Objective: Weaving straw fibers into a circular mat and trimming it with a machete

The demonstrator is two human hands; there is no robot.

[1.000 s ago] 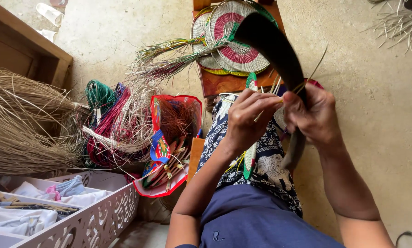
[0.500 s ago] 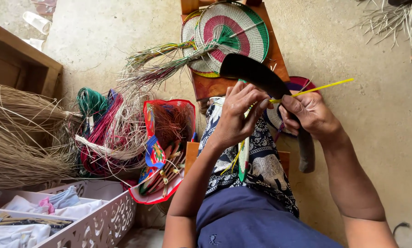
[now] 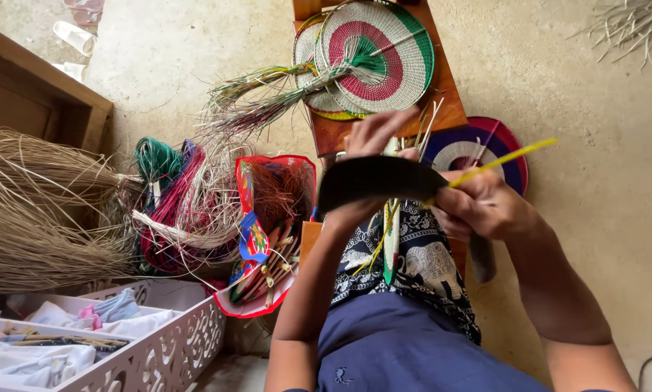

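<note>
Two hands, one curved dark blade, one yellow strip, three woven round fans, one red bag.

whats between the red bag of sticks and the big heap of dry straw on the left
In the head view, coiled bundles of dyed fibre, green, red and purple, lie between the red bag and the straw heap.

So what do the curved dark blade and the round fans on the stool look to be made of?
The curved blade, held in the right hand, looks like dark, dull metal: flat, matte, no shine. The round fans look woven from dyed plant fibre, probably palm or grass: fine coiled rings in red, green and cream, loose strands trailing from the handle. The stool seems varnished wood.
</note>
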